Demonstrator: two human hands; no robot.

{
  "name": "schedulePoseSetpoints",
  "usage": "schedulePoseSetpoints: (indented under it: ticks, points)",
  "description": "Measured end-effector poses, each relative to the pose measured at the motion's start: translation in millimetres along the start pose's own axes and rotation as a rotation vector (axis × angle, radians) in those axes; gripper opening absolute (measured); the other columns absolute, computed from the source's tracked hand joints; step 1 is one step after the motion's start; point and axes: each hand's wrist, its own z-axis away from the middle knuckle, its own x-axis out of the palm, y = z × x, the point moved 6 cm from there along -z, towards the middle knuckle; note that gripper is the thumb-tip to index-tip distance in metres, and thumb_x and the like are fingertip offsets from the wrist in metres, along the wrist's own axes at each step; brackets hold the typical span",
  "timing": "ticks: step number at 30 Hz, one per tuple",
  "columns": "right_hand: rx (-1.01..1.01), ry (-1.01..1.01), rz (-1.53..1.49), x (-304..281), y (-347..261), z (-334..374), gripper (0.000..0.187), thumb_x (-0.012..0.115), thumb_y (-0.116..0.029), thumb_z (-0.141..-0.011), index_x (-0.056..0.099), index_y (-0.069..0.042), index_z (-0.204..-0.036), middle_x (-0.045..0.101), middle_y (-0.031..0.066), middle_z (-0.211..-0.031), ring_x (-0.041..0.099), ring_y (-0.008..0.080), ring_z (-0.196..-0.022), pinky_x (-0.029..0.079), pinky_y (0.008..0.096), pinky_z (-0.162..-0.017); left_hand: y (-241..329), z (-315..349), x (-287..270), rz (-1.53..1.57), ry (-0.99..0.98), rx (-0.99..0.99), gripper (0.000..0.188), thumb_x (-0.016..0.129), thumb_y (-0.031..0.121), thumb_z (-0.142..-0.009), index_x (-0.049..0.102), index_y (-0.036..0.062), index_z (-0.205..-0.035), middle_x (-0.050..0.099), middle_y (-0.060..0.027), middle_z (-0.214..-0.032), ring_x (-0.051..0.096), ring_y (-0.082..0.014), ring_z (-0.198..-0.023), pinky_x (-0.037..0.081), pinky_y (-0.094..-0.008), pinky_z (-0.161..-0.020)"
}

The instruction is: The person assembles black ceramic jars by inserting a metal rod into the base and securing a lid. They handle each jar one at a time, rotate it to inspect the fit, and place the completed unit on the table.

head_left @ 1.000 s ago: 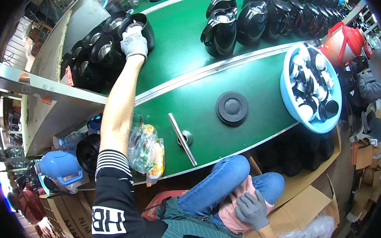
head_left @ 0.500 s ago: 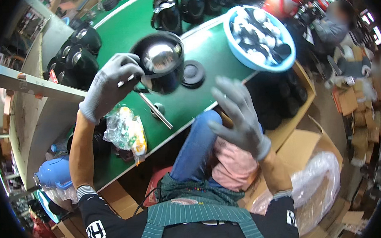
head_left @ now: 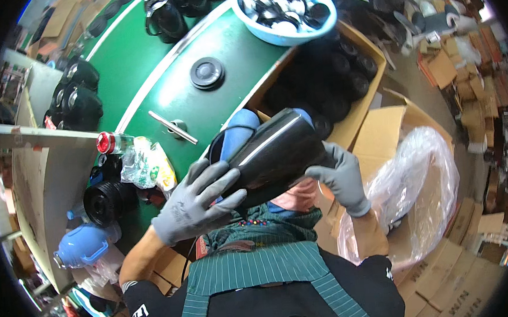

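A glossy black jug (head_left: 280, 151) with a loop handle lies on its side in the air above my lap, its body slanting up to the right. My left hand (head_left: 201, 199), in a grey glove, has its fingers laid against the jug's lower left end, near the handle. My right hand (head_left: 342, 179), gloved alike, grips the jug's right-hand side between thumb and fingers. The jug's inside is turned away and hidden. On the green table beyond sit a round black lid-like disc (head_left: 207, 73) and a metal rod (head_left: 172, 127) on a small stand.
A light blue basin (head_left: 293, 35) of black and white parts stands at the table's far edge. Right of my knees is a carton (head_left: 371, 81) holding dark round items. More black jugs (head_left: 76, 99) stand left. A plastic bag (head_left: 147, 165) and blue bottle (head_left: 82, 245) lie nearer.
The jug has come from above the table down over my lap and been tipped onto its side. My right hand, open and apart before, now holds it too. The view has shifted right.
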Motion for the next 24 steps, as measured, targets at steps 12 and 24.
schedulePoseSetpoints:
  ticks: [12, 24]
  points:
    - [0.268, -0.117, -0.199, -16.1, 11.3, -26.0, 0.036, 0.085, -0.008, -0.094, 0.071, 0.004, -0.125, 0.077, 0.0063, -0.115, 0.070, 0.0120, -0.106, 0.056, 0.0288, -0.097, -26.8, -65.1, 7.5, -0.126, 0.274, -0.249, 0.059, 0.080, 0.014, -0.085, 0.067, 0.0009, -0.141, 0.074, -0.0210, -0.128, 0.074, -0.0390, -0.114, 0.055, -0.0576, -0.107]
    - [0.040, 0.141, -0.257, -98.9, 173.6, -237.4, 0.037, 0.062, -0.026, -0.110, 0.074, 0.002, -0.131, 0.078, 0.0167, -0.121, 0.074, 0.0243, -0.117, 0.055, 0.0356, -0.105, -170.8, -8.1, 120.9, 0.868, 0.202, -1.054, 0.044, 0.073, 0.018, -0.096, 0.070, -0.0038, -0.134, 0.078, -0.0139, -0.121, 0.074, -0.0228, -0.111, 0.057, -0.0374, -0.102]
